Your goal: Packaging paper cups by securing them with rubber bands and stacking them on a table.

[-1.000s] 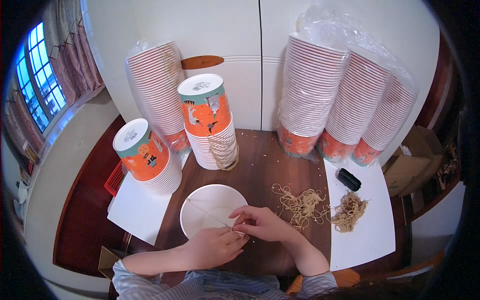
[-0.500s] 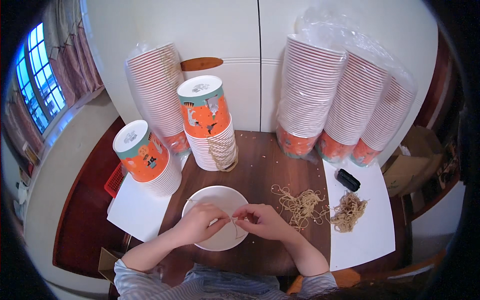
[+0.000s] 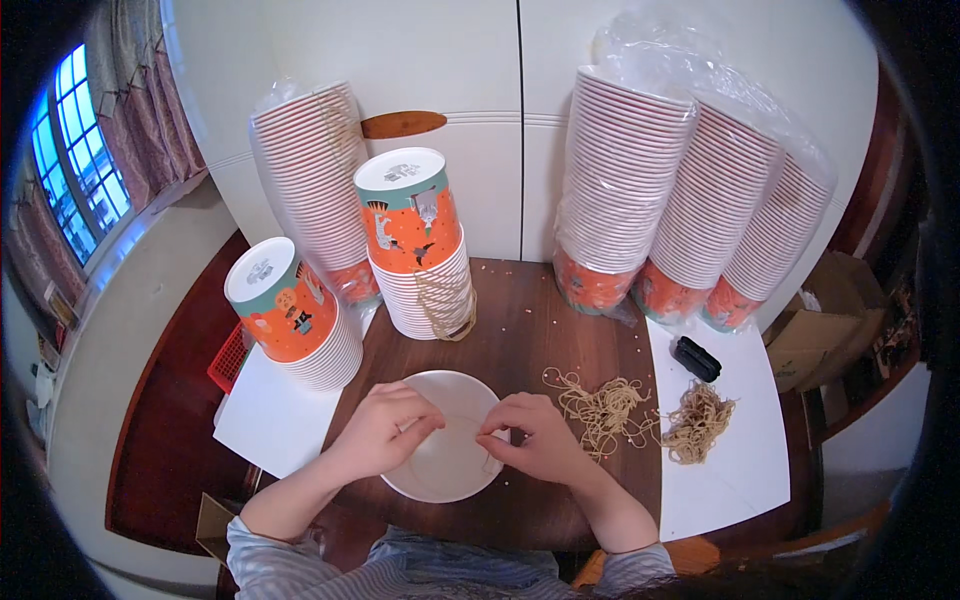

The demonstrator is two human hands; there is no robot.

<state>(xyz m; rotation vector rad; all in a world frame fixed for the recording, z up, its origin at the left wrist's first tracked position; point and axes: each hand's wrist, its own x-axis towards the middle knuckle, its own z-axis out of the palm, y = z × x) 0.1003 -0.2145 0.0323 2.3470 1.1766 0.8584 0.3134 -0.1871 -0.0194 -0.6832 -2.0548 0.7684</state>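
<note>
A white round paper bowl (image 3: 440, 475) lies on the dark wooden table (image 3: 520, 330) right in front of me. My left hand (image 3: 385, 432) rests on its left rim and my right hand (image 3: 537, 440) on its right rim. Between the two hands a thin tan rubber band (image 3: 463, 424) is pulled taut across the bowl, pinched by the fingers of both hands. A loose heap of rubber bands (image 3: 603, 405) lies just right of my right hand.
A second rubber band heap (image 3: 697, 425) and a small black object (image 3: 696, 358) lie on white paper (image 3: 735, 480). Two short bowl stacks with orange printed tops (image 3: 285, 310) (image 3: 415, 235) stand behind the bowl. Tall plastic-wrapped bowl stacks (image 3: 625, 180) (image 3: 310, 170) line the wall. A red basket (image 3: 230, 355) is at the left.
My hands were together at the bowl's near right edge. The left hand has moved left across the bowl, the hands have come apart, and the band is now stretched between them.
</note>
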